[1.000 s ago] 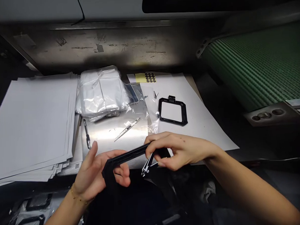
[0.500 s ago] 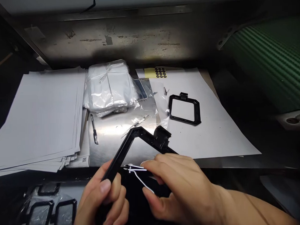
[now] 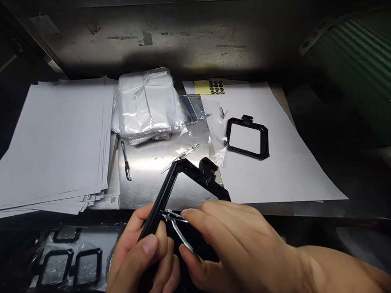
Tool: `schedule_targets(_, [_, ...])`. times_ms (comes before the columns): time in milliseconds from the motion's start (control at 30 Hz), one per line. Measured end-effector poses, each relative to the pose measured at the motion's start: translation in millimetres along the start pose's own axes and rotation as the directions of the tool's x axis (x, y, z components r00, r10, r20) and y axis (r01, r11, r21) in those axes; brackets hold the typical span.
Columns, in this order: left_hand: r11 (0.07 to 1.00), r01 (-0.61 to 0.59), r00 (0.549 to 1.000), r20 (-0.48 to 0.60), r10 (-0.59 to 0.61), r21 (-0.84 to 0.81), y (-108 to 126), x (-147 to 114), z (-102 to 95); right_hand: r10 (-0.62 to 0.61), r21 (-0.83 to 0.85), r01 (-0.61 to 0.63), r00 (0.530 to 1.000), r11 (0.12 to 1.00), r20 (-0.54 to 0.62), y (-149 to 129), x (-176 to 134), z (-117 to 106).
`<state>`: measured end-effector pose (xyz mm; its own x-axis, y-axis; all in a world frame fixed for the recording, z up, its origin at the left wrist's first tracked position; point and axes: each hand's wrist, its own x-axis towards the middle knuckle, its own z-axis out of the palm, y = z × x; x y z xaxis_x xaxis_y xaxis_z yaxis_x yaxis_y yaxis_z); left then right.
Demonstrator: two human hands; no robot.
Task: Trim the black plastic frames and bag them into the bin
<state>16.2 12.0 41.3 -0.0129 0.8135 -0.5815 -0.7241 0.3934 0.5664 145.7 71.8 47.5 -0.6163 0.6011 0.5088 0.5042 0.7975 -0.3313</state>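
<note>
My left hand (image 3: 143, 259) is closed round one side of a black plastic frame (image 3: 159, 198), which is tilted up in front of me. A clip-like block sticks out of the frame's far side. In my right hand (image 3: 239, 239) is a metal nail clipper (image 3: 179, 232), its lever and body pinched between thumb and fingers. The clipper's jaws meet the inner edge of the frame's left side; whether they bite on anything is too small to tell. My right hand hides the near right part of the frame.
A second black frame (image 3: 264, 144) lies on a white sheet (image 3: 289, 177). Left of it are a plastic-wrapped bundle (image 3: 149, 101), a pen (image 3: 126, 161), tweezers (image 3: 186, 153) and a paper stack (image 3: 54, 138). Yellow label sheet (image 3: 202, 87) lies behind. Bagged frames (image 3: 71, 266) sit below the table edge.
The clipper's jaws have come closer to the frame's left side and now meet it. Its lever is squeezed a little nearer the body. The camera view has shifted slightly.
</note>
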Motion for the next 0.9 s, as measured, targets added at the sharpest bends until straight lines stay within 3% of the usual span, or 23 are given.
schedule_targets(200, [1.000, 0.000, 0.999, -0.037, 0.000, 0.005, -0.1, -0.4, 1.2, 0.047, -0.069, -0.048, 0.999, 0.996, -0.004, -5.4, -0.4, -1.0])
schedule_targets(367, [0.999, 0.038, 0.999, 0.006, -0.038, -0.008, -3.0, 0.5, -2.8, 0.023, -0.018, -0.023, 0.999, 1.000, 0.035, -6.4, -0.9, -2.2])
schedule_targets(533, [0.999, 0.047, 0.998, -0.049, -0.046, 0.020, -2.1, -0.6, -1.5, 0.038, -0.005, -0.038, 0.996, 0.999, 0.079, -8.1, -1.1, -3.3])
schedule_targets(800, [1.000, 0.024, 1.000, 0.015, -0.024, 0.006, -6.0, 3.0, -4.1, 0.042, 0.012, -0.043, 0.997, 0.999, 0.063, -8.7, -6.7, -1.0])
schedule_targets(900, [0.999, 0.045, 0.998, 0.037, -0.045, 0.001, -5.7, 4.0, -4.7, 0.060, 0.048, -0.067, 0.989, 0.997, 0.134, -8.7, -8.5, -2.2])
